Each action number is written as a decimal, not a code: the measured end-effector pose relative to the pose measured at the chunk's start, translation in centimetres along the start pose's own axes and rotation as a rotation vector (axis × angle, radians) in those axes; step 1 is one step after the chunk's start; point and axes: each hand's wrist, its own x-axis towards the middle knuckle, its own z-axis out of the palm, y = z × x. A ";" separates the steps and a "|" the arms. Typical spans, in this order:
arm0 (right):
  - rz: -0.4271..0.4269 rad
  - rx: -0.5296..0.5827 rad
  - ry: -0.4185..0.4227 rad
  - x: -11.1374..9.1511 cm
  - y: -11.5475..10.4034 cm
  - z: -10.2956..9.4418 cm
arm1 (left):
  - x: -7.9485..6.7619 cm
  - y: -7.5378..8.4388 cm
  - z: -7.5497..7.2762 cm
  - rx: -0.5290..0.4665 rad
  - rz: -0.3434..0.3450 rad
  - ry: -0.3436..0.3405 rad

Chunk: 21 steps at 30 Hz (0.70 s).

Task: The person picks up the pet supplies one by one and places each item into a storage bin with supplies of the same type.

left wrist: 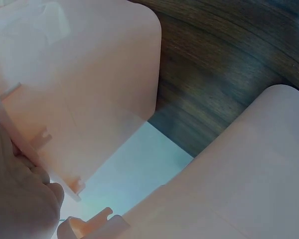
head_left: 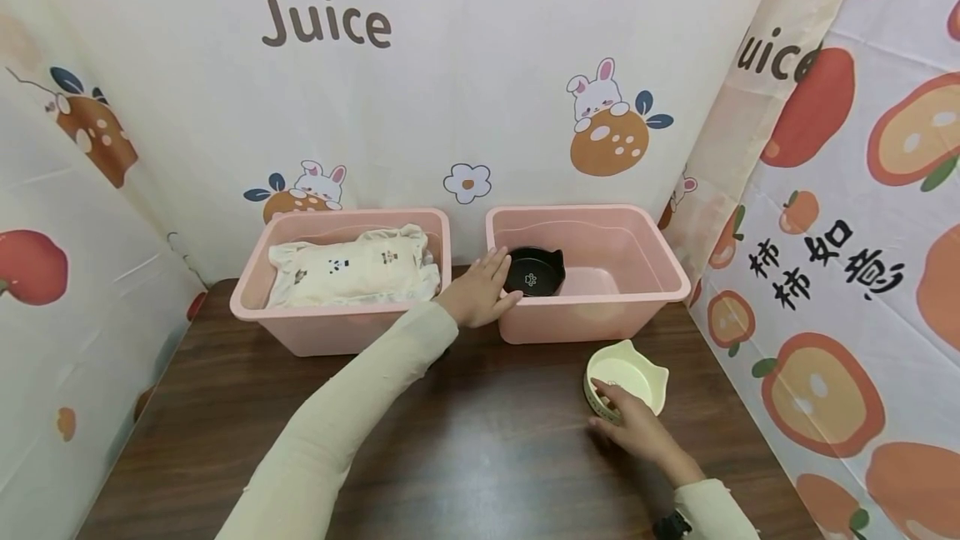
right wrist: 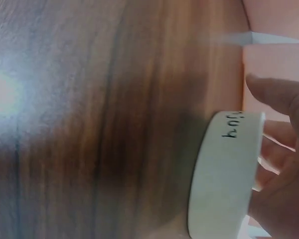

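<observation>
My left hand [head_left: 480, 288] rests with straight fingers at the left end rim of the right pink bin [head_left: 592, 322]. In the left wrist view, the hand [left wrist: 25, 189] is along that bin's edge. Just past its fingertips, a black cat-eared bowl [head_left: 534, 272] is inside the bin. My right hand [head_left: 637, 427] is at a pale yellow cat-eared bowl [head_left: 630, 377] on the table, with its fingers over the near rim. From the right wrist, the thumb [right wrist: 274, 92] is spread away from the lettered wall of the bowl [right wrist: 226, 174].
A second pink bin [head_left: 322, 323] stands to the left and holds a frilled cream cushion [head_left: 352, 267] with small printed animals. A narrow gap separates the bins. Both stand at the back of the dark wooden table [head_left: 465, 440], before a printed curtain [head_left: 480, 90]. Another printed cloth [head_left: 847, 273] hangs along the right.
</observation>
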 end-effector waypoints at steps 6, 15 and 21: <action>0.040 -0.058 0.103 0.5 0.0 1.1 | 0.1 -0.1 0.2 -0.009 0.005 0.009; 0.150 -0.163 0.203 0.6 -0.6 2.1 | -0.1 0.0 -0.1 0.007 -0.004 -0.007; 0.189 -0.181 0.214 0.6 -0.9 2.2 | -0.1 0.1 -0.1 -0.001 0.003 0.001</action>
